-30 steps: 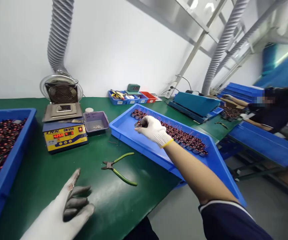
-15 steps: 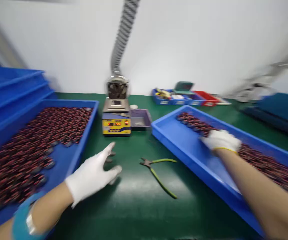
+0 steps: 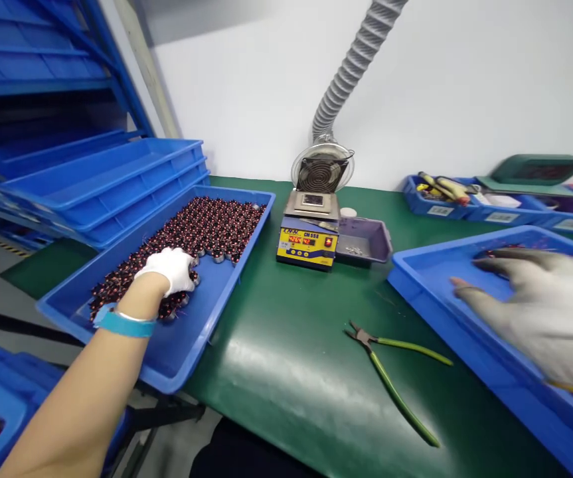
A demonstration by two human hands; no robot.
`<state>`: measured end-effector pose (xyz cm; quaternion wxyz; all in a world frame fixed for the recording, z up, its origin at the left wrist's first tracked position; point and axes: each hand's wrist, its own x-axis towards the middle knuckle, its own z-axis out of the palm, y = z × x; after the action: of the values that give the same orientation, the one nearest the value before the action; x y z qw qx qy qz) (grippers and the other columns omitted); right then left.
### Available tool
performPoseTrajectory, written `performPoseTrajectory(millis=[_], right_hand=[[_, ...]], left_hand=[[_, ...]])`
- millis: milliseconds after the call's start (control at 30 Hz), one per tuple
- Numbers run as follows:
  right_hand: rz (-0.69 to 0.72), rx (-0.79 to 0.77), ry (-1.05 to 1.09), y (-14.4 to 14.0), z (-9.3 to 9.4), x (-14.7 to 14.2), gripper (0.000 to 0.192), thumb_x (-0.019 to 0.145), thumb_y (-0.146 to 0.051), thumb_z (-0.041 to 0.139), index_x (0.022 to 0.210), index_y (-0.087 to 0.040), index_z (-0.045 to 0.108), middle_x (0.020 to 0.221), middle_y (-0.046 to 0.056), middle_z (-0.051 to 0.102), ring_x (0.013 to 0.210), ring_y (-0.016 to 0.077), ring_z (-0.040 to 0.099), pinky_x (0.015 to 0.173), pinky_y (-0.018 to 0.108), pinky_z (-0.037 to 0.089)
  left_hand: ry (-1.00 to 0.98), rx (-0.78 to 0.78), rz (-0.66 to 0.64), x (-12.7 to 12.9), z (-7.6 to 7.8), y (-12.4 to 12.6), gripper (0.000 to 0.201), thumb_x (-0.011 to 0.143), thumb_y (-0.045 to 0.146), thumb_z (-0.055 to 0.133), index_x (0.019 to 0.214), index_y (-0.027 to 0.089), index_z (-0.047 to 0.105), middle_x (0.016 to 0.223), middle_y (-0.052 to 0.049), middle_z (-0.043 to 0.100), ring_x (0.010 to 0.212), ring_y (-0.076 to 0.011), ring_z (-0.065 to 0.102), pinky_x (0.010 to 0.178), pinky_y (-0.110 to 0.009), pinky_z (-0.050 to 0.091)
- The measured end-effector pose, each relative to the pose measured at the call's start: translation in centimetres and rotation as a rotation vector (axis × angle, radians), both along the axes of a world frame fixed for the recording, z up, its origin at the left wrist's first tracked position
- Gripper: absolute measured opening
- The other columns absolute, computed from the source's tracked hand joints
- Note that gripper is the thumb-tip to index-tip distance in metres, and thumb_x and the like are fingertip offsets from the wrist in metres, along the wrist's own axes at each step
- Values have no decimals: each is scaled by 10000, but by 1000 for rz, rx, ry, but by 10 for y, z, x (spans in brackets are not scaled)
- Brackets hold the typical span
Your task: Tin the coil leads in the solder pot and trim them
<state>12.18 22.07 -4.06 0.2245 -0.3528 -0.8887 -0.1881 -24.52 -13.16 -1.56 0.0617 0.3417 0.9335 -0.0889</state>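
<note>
My left hand (image 3: pixel 169 269), in a white glove with a blue wristband, lies on a mass of small copper-wound coils (image 3: pixel 206 226) in the blue tray (image 3: pixel 191 332) at the left. Its fingers curl down among the coils, and I cannot tell whether they hold one. Blurred and close to the camera, my gloved right hand (image 3: pixel 530 305) hovers with fingers spread over the blue tray (image 3: pixel 430 299) at the right and holds nothing. A few coils show at that tray's far end.
Green-handled cutters (image 3: pixel 396 372) lie on the green bench between the trays. A yellow-fronted solder pot (image 3: pixel 309 242), a fan (image 3: pixel 322 169) under a hose, and a small grey tray (image 3: pixel 366 239) stand at the back. Stacked blue trays (image 3: pixel 117 179) sit far left; small bins (image 3: pixel 465 199) sit back right.
The view has swung left. My left hand moved from above the bench into the left tray onto the coils. My right hand drew back from the coils in the right tray, fingers spread.
</note>
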Motion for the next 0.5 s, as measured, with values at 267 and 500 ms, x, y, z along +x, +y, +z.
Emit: performPoseTrajectory(millis=[267, 500], right_hand=[[653, -77, 105, -101, -2, -51, 235, 789, -348, 557, 848, -146, 660, 989, 149, 649, 900, 265, 596, 831, 423, 472], [863, -286, 332, -151, -37, -74, 187, 761, -261, 609, 911, -148, 607, 1059, 143, 606, 985, 261, 567, 851, 446, 486]], left_hand=[[25, 13, -120, 12, -25, 26, 268, 627, 272, 581, 844, 182, 709, 1240, -157, 568, 1170, -367, 470, 951, -461, 379], [-8, -40, -138, 12, -27, 27, 514, 568, 357, 621, 1046, 168, 631, 1071, -153, 636, 950, -330, 620, 794, -389, 480]])
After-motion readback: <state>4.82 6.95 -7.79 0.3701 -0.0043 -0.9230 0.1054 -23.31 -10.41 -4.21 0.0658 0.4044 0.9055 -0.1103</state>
